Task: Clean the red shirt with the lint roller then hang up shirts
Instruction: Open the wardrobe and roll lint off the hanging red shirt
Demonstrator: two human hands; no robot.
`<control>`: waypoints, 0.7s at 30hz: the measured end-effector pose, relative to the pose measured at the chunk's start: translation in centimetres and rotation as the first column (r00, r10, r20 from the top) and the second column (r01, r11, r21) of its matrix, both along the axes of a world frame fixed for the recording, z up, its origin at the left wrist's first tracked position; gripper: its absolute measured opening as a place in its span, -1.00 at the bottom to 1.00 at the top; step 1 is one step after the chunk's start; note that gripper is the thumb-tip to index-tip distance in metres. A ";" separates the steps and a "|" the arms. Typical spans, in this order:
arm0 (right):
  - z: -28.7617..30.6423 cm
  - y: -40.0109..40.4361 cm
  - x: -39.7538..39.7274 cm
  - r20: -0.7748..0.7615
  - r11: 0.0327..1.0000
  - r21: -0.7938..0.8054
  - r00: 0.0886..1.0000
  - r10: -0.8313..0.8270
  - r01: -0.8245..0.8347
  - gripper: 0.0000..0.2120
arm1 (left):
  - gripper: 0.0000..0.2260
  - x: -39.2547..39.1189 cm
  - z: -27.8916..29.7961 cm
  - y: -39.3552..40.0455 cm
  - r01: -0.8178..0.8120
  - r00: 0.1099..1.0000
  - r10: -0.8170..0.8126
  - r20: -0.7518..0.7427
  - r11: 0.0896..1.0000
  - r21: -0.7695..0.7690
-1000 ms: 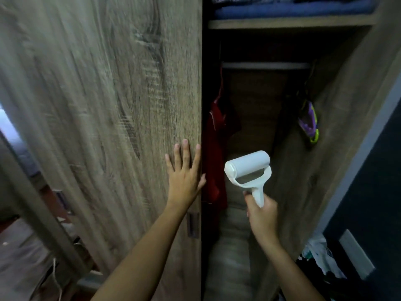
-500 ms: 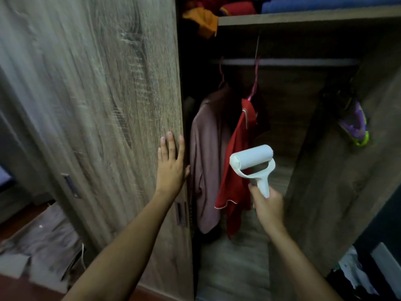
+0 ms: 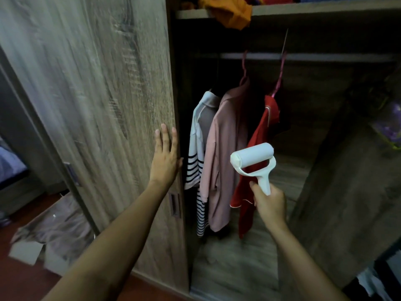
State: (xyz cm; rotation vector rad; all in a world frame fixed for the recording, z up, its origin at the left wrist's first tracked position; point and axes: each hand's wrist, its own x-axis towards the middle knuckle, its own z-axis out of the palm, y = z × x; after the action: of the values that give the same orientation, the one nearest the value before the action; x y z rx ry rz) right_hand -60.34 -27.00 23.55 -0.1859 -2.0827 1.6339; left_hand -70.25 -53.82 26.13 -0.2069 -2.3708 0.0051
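A red shirt [image 3: 260, 135] hangs on a pink hanger from the wardrobe rail [image 3: 325, 57], rightmost of three garments. A pink shirt [image 3: 223, 144] hangs beside it, and a white shirt with dark stripes [image 3: 196, 148] hangs furthest left. My right hand [image 3: 270, 202] grips the handle of a white lint roller [image 3: 252, 159], held upright just in front of the red shirt's lower part. My left hand [image 3: 166, 158] presses flat, fingers straight, against the right edge of the wooden sliding door [image 3: 97, 101].
The shelf above the rail [image 3: 325, 8] holds bundled orange and red clothes [image 3: 230, 11]. The wardrobe's right wall [image 3: 351, 181] stands close to my right arm. Crumpled fabric and cardboard [image 3: 52, 233] lie on the floor at the lower left.
The sliding door has moved left under my left hand, uncovering the pink shirt and then the striped one. The lint roller has stayed in front of the red shirt.
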 end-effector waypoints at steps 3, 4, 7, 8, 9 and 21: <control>-0.3 -0.5 -0.5 0.005 1.000 -0.017 1.000 -0.002 0.002 -0.68 | -0.01 -0.3 0.0 -0.9 0.018 0.999 -0.019 0.026 0.999 0.028; -0.3 -0.7 -0.6 0.005 1.000 -0.020 1.000 -0.003 0.003 -0.68 | -0.02 -0.4 0.0 -1.2 0.022 0.999 -0.024 0.036 0.999 0.033; -0.4 -1.2 -0.5 0.009 1.000 -0.014 1.000 0.001 -0.001 -0.71 | -0.05 -0.6 -0.2 -1.7 0.030 0.998 -0.033 0.062 0.998 0.047; -0.6 -1.3 -0.4 0.019 1.000 -0.011 1.000 -0.002 0.002 -0.72 | -0.05 -0.7 -0.2 -1.8 0.035 0.997 -0.038 0.065 0.998 0.051; -0.8 -1.5 -0.3 0.028 1.000 -0.014 1.000 -0.002 0.003 -0.73 | -0.06 -0.8 -0.3 -2.0 0.040 0.997 -0.043 0.064 0.998 0.054; -1.6 1.3 1.1 0.030 0.967 -0.192 0.986 -0.162 0.165 -0.83 | -0.43 1.7 -1.1 7.4 0.493 0.869 -0.494 -0.034 0.856 0.157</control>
State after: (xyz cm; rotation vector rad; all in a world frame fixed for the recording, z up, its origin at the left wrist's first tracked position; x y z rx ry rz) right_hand -59.25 -25.66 21.95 -0.4237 -1.8616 1.7360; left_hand -68.58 -46.46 24.99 -0.7332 -2.2454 -0.4323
